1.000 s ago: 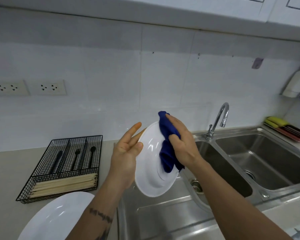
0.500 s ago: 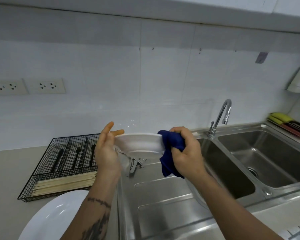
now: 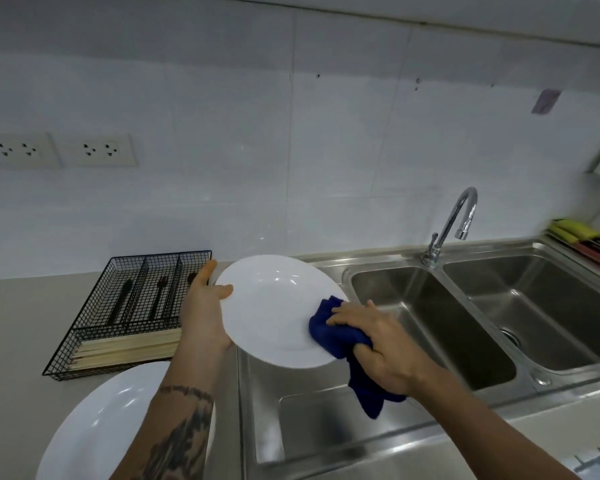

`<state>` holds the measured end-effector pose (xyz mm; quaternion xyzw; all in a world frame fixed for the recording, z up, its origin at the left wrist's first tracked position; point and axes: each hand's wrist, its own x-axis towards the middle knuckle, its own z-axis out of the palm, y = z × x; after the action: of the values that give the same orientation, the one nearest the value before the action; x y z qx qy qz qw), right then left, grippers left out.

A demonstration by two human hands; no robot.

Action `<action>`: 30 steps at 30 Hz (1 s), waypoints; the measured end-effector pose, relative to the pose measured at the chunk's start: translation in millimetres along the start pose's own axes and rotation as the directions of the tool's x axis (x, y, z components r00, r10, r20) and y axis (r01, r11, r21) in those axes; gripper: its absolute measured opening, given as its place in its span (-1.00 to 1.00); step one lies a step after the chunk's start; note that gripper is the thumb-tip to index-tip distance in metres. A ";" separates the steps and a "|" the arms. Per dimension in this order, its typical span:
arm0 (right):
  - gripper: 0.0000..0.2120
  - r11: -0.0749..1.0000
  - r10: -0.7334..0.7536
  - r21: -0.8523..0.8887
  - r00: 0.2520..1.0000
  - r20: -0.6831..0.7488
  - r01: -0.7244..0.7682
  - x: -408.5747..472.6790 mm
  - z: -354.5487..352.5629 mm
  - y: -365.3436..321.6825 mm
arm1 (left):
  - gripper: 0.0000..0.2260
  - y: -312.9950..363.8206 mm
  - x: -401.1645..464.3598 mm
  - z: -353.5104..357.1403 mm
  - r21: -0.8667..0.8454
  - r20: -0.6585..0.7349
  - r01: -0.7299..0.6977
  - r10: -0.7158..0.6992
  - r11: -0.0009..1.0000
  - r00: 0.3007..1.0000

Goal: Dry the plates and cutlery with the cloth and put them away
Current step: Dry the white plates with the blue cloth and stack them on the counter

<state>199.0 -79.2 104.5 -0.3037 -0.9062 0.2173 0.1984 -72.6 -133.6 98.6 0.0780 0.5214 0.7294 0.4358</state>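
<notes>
From the head camera, a round, glossy white ceramic plate (image 3: 274,310) with a shallow well is held face-up over the ribbed steel draining board (image 3: 326,427) of a double stainless-steel sink (image 3: 430,306). The left hand (image 3: 205,313) supports its left rim, thumb on the upper face and the fingers passing behind the plate, one fingertip showing above the rim. The right hand (image 3: 385,348) grips a bunched, soft dark-blue cloth (image 3: 340,337), fingers curled over it and pressing it onto the plate's right rim; a loose tail of cloth hangs below the hand.

On the matte beige counter (image 3: 11,341) to the left stands a black wire-mesh cutlery tray (image 3: 132,306) with dark-handled cutlery in its rear compartments and pale wooden chopsticks (image 3: 129,348) lying across the front one. A second glossy white plate (image 3: 97,427) sits on the counter just in front of the tray, partly behind the left forearm. A curved chrome tap (image 3: 458,220) rises behind the basins.

Half a second ago the plate was seen edge-on, with the cloth wrapped over its right edge; now its upper face is turned to the camera. A second ago it stood nearly upright, the cloth on its face.
</notes>
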 end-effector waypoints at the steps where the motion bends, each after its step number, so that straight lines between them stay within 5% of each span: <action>1: -0.49 0.999 0.052 0.012 0.999 0.003 -0.052 0.9 -1.8 2.2 | -0.39 -4.0 -2.4 -0.8 -0.011 0.022 0.002 -0.002 1.000 1.000; 10: -0.42 0.969 0.231 0.085 0.972 0.037 -0.233 32.5 31.6 -30.1 | -0.57 -34.7 -19.8 15.3 -0.104 0.241 0.043 -0.017 0.994 0.970; 17: -0.33 0.992 -0.015 0.125 0.986 0.164 -0.006 28.6 64.4 -59.8 | -0.63 -22.7 -13.8 -17.9 -0.208 0.209 -0.013 0.058 0.978 0.976; 23: -0.46 0.985 -0.156 -0.043 0.968 0.198 0.168 25.4 87.4 -41.3 | -0.63 -10.9 -24.7 -99.1 -0.279 0.029 -0.121 0.134 0.953 0.990; 30: -0.33 0.961 -0.081 0.260 0.996 -0.042 0.089 38.0 114.6 -64.8 | -0.51 -13.8 -57.3 -199.9 -0.235 -0.222 -0.248 0.197 0.940 0.955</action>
<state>84.6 -133.1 51.7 -0.2388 -0.8786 0.3218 0.2598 -143.7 -312.1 17.9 0.0068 0.4493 0.8403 0.3033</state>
